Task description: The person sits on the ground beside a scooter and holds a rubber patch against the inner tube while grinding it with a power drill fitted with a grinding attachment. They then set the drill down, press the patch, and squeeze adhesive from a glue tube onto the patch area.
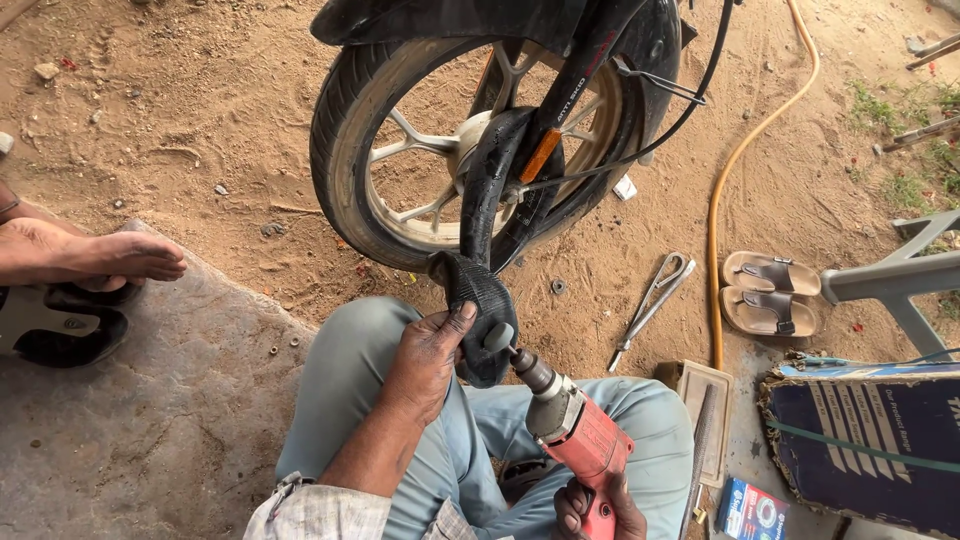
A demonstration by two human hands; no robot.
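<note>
Inner tube [478, 300], black, folded, limp

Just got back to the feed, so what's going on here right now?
A seated person's left hand holds a black inner tube folded over their knee; it trails from the motorcycle wheel. The right hand holds a red power drill, its round tip against the rubber. Another person's bare foot rests at left.

wheel [400, 150] ahead | pliers [655, 300] right | sandals [770, 292] farther right
</note>
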